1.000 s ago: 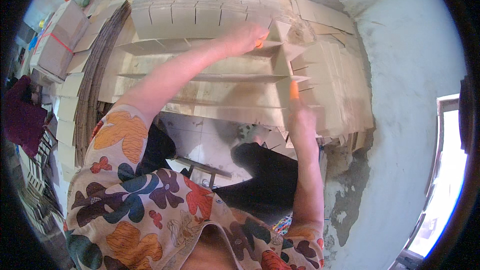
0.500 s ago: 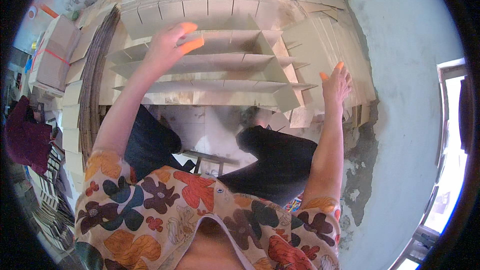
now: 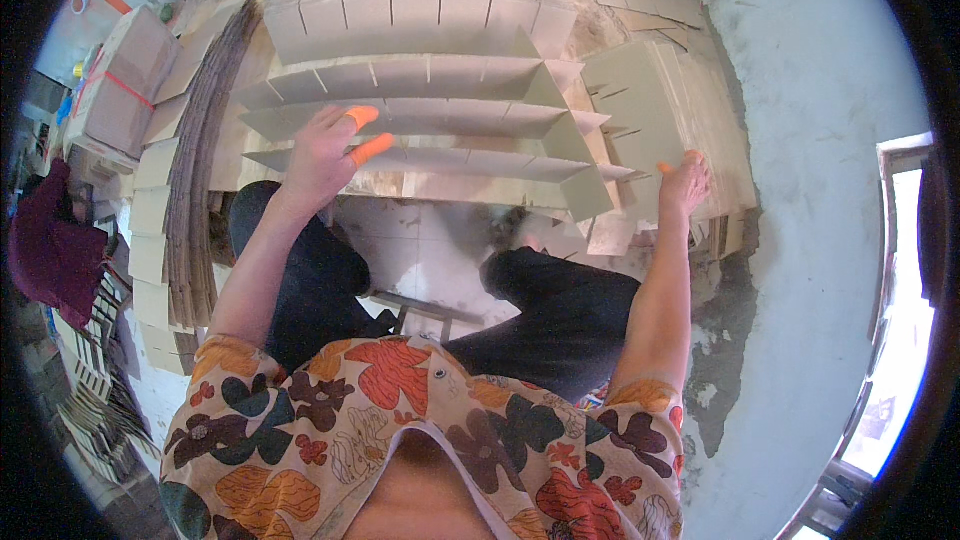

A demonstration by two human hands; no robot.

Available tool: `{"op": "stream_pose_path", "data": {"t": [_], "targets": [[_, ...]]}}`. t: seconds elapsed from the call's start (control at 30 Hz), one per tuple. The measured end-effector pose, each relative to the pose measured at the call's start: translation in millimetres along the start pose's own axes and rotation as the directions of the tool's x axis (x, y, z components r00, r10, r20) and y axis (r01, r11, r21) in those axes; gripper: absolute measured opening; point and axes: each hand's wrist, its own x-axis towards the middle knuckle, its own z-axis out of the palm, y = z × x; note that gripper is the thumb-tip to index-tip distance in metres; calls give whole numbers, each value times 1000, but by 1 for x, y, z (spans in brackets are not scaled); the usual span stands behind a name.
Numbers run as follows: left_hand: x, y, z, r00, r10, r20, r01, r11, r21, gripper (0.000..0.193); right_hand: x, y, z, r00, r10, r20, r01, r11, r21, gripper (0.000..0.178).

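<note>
Three long slotted cardboard strips [image 3: 440, 115] stand on edge in parallel, joined at their right ends by a cardboard crosspiece [image 3: 583, 195]. My left hand [image 3: 325, 162] is over the left part of the nearest strips, its thumb and forefinger in orange finger covers and spread apart. Nothing shows between them. To the right lies a stack of flat slotted cardboard pieces [image 3: 640, 90]. My right hand [image 3: 686, 186] is at that stack's near right part, orange-covered thumb and fingertip apart. Whether its fingertips touch the top piece is hard to make out.
Behind the strips stands a row of slotted cardboard sheets [image 3: 410, 15]. A tall stack of cardboard [image 3: 205, 170] edges the left side. A taped carton [image 3: 125, 90] and a maroon cloth [image 3: 60, 250] are farther left. A peeling wall [image 3: 820, 140] bounds the right.
My left hand has come nearer to me, from over the far strips to the near ones. My right hand has moved slightly right and nearer along the stack. The view has shifted a little.
</note>
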Motion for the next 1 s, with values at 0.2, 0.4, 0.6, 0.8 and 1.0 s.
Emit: {"op": "stream_pose_path", "data": {"t": [0.2,0.4,0.6,0.8,1.0], "targets": [[3,12,23,996,-29,81,37,994,-100,34,7,21,-3,996,9,-85,3,991,134,41],[8,20,41,993,58,99,-48,994,-103,41,30,42,-26,991,25,-130,24,932,362,40],[7,19,61,974,85,211,-64,993,-102,40,7,-36,-153,923,-97,-373,314,751,581,30],[6,20,80,959,121,257,-87,986,-142,22,-34,-95,-178,842,-531,-91,485,672,559,43],[1,20,95,961,183,205,-163,980,-111,17,-48,-114,-156,827,-561,25,416,643,643,48]]}}
